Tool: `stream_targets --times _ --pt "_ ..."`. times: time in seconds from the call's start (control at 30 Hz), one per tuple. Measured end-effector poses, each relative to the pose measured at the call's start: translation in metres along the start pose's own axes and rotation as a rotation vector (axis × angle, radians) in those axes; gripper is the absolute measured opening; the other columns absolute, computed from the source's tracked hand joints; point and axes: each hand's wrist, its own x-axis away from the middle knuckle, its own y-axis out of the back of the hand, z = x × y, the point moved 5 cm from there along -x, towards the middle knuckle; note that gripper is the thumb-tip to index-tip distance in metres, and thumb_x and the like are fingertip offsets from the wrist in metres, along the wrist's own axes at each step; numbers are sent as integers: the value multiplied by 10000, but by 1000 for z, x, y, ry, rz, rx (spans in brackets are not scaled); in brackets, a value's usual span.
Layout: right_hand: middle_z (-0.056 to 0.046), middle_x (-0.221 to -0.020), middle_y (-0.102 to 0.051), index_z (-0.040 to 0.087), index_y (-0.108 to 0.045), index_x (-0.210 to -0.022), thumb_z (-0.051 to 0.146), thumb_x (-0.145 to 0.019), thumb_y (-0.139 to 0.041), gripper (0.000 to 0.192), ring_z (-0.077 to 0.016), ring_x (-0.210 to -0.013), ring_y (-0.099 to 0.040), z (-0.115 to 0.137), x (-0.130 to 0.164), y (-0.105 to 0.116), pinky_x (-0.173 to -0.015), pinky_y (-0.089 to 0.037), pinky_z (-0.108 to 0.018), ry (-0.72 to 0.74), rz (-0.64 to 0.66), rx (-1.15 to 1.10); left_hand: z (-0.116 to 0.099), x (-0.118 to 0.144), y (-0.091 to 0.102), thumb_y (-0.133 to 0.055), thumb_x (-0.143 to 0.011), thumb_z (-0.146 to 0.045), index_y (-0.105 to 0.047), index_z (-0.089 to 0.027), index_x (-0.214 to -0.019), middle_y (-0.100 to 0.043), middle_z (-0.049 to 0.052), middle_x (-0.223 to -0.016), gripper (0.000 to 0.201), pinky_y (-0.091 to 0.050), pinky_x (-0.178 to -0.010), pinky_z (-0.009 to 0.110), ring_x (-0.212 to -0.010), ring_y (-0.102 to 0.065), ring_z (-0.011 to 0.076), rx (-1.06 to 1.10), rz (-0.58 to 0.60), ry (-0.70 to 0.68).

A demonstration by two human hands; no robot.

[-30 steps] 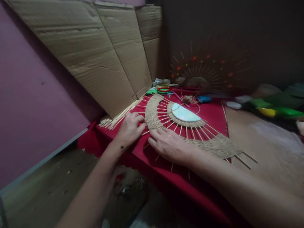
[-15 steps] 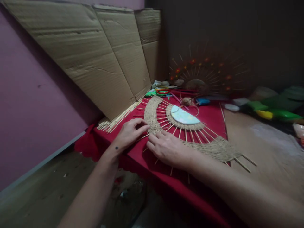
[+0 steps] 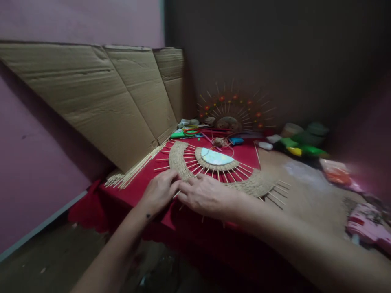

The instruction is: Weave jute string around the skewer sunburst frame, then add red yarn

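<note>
A half-round weaving of tan twine on thin wooden sticks lies on the red cloth, with a pale blue half-disc at its centre. At the near left of its outer woven band is my left hand, thumb and fingers closed at the edge. My right hand rests just beside it, fingers curled over the same band and close to the left thumb. Both sets of fingertips cover that stretch of weave, so any strand between them is hidden. Bare stick ends poke out around the band.
A bundle of loose sticks lies at left under a leaning cardboard sheet. Behind are a twine ball, a blue packet and a flowered stick fan. A pink glue gun is at right.
The camera view has shifted, bringing the pink glue gun into sight. My hands have drawn together on the band; the left thumb and fingers, apart before, are now closer to the right hand.
</note>
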Motion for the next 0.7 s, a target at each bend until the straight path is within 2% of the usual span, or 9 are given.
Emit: stream_targets --times 0.17,0.33,0.5,0.7 --pt "-77 -987 -569 155 -580 -991 174 -909 -445 158 -200 -841 -522 -4 32 2 -670 -405 -355 31 93 -5 -32 7 -15 -409 -841 -203 -496 -199 -745 -590 36 -791 130 -384 -660 270 -739 -540 170 -110 -20 -81" --pt "-55 -942 -573 176 -579 -932 181 -905 -459 123 -184 -840 -487 -18 69 -7 -649 -388 -311 -67 143 -94 -55 10 -30 -407 -851 -203 -522 -198 -780 -620 53 -805 135 -361 -634 286 -745 -564 189 -176 -67 -114" --pt "-49 -933 -572 165 -571 -885 104 -858 -454 135 -161 -856 -474 -24 76 -12 -685 -374 -293 -166 138 -240 -42 3 -30 -456 -785 -262 -538 -206 -737 -604 27 -673 110 -306 -538 276 -623 -557 188 -108 -69 42" --pt "-54 -892 -571 158 -558 -784 123 -846 -439 139 -156 -812 -456 -21 75 -11 -652 -334 -288 -192 77 -268 -13 0 -10 -488 -743 -309 -554 -181 -652 -588 3 -612 170 -350 -558 246 -578 -519 139 145 -173 135"
